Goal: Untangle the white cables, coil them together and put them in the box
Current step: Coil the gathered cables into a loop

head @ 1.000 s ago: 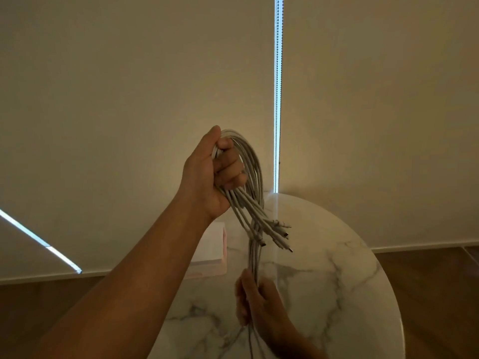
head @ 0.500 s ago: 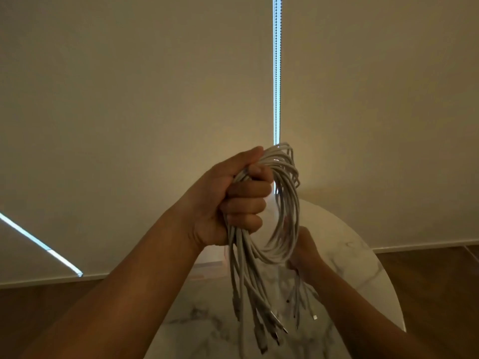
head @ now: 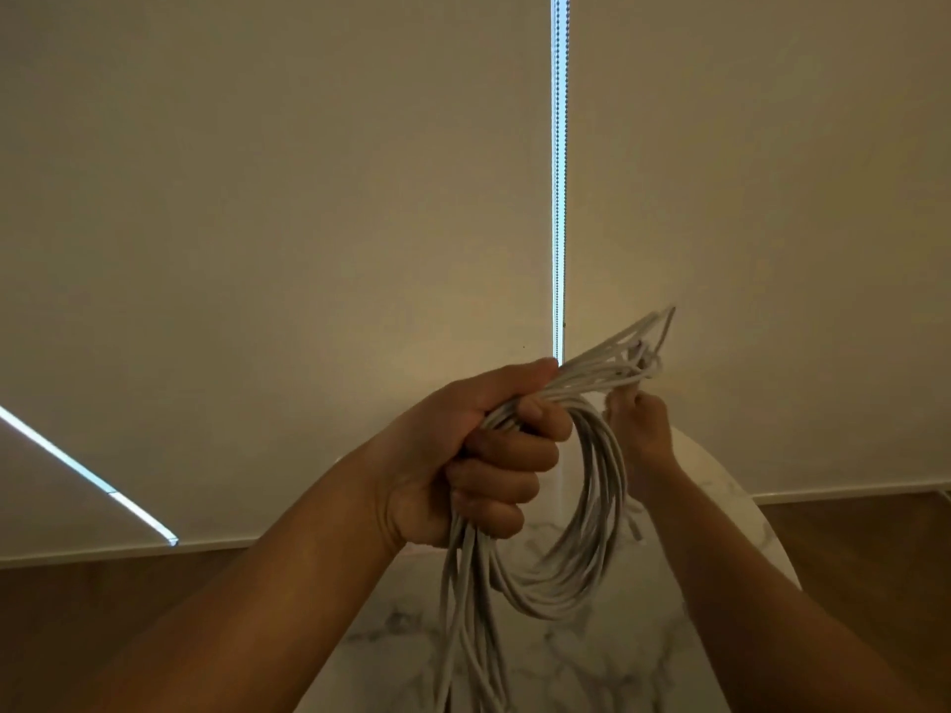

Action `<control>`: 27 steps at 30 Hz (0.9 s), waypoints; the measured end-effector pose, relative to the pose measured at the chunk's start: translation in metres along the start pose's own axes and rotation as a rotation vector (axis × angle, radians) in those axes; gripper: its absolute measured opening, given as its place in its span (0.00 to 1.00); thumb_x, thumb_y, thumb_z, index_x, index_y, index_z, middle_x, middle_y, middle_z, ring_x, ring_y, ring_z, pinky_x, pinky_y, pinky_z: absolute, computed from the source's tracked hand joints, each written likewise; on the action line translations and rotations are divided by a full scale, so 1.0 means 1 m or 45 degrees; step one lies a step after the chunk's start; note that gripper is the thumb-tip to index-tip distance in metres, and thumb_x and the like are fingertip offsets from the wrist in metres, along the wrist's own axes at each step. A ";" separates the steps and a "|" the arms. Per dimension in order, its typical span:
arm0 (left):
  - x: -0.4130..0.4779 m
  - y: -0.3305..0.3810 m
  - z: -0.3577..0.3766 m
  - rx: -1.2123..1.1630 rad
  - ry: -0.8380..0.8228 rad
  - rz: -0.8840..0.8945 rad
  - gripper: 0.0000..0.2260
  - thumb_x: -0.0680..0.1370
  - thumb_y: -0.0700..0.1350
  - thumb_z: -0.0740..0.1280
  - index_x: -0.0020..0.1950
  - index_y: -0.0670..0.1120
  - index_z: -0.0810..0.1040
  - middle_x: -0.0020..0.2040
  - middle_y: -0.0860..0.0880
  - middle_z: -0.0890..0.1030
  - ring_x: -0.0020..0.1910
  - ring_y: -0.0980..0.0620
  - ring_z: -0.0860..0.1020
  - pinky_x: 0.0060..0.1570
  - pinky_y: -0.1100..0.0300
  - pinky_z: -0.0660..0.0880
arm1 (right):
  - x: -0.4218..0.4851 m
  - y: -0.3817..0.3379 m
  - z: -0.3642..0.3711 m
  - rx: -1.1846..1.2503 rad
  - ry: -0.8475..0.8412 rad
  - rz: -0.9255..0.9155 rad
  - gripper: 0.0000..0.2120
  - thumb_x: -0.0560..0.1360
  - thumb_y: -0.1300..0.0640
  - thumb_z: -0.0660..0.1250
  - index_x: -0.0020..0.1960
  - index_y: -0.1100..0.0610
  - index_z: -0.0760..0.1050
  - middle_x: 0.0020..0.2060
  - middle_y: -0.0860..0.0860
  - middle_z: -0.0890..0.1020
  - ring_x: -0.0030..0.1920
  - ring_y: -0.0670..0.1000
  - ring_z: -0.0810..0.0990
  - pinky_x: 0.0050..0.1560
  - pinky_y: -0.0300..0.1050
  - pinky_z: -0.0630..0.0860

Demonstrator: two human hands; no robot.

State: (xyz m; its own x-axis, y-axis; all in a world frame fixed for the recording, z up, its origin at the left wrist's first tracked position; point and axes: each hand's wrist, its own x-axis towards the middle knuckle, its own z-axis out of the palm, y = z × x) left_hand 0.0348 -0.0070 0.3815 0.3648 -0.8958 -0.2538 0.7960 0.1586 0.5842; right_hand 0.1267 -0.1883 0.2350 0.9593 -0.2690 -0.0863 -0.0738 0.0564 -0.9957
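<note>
the left hand (head: 478, 455) is fisted tight round the white cables (head: 576, 548), probably so the loop hanging under it, above the marble table (head: 710, 537), is kept from springing open. further right, a strand is pinched by the right hand (head: 640, 429) and pulled up taut, likely to wrap it. pale, thin, loosely coiled, tails dangling near. no box is seen.

Two hands: left hand (head: 463, 455), right hand (head: 640, 429). One bundle of white cables (head: 571, 532), maybe eight or more strands, too overlapped to count. One marble table (head: 592, 671), two window blinds (head: 257, 198).
</note>
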 end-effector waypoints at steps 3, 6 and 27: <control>-0.008 0.007 -0.003 -0.005 -0.009 0.043 0.14 0.80 0.52 0.64 0.38 0.47 0.72 0.24 0.53 0.61 0.19 0.55 0.60 0.21 0.65 0.64 | 0.015 0.005 -0.024 -0.161 -0.073 -0.077 0.24 0.80 0.42 0.59 0.33 0.57 0.66 0.21 0.52 0.67 0.19 0.49 0.63 0.26 0.40 0.61; -0.014 0.019 -0.004 -0.139 0.010 0.114 0.14 0.81 0.50 0.62 0.40 0.45 0.72 0.25 0.51 0.63 0.20 0.54 0.61 0.22 0.62 0.64 | 0.011 0.025 -0.039 -0.648 -0.313 -0.261 0.18 0.70 0.40 0.71 0.47 0.55 0.78 0.34 0.46 0.83 0.33 0.41 0.79 0.38 0.41 0.73; -0.024 0.023 -0.009 -0.185 0.026 0.136 0.15 0.83 0.51 0.58 0.41 0.43 0.70 0.26 0.50 0.64 0.22 0.53 0.62 0.23 0.61 0.62 | -0.019 -0.026 -0.035 0.574 -1.413 -0.065 0.12 0.77 0.50 0.69 0.45 0.60 0.79 0.27 0.51 0.62 0.24 0.48 0.60 0.26 0.41 0.58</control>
State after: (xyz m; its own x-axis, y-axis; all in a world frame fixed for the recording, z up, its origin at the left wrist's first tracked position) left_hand 0.0489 0.0220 0.3941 0.4595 -0.8623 -0.2129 0.8130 0.3119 0.4917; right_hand 0.1010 -0.2179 0.2611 0.6867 0.6825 0.2501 -0.1388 0.4609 -0.8765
